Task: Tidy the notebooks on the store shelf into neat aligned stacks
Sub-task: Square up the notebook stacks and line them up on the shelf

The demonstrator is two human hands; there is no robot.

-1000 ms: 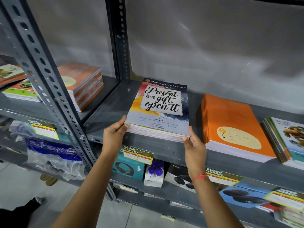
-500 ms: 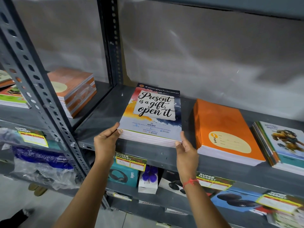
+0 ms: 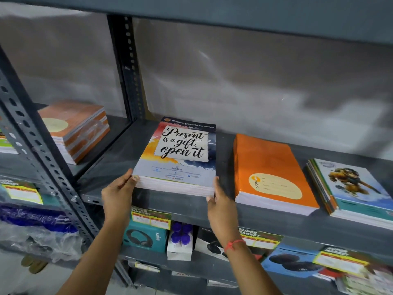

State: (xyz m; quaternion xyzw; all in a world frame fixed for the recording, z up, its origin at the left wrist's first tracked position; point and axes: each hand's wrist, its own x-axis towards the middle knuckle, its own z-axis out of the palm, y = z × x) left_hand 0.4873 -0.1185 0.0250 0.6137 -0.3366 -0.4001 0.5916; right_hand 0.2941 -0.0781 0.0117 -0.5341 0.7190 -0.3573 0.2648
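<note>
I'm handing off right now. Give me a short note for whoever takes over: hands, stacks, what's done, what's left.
Left hand: flat against the near left corner of the "Present is a gift" stack.
Right hand: against its near right corner.
Neither lifts it; it lies on the shelf.
Done: that stack looks squared; orange stack looks even.
Left: the lion-cover stack, fanned along its left edge.

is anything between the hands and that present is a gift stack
Nothing visible. The left hand touches the stack at its front left corner and the right hand at its front right corner. The orange stack lies apart to the right.
</note>
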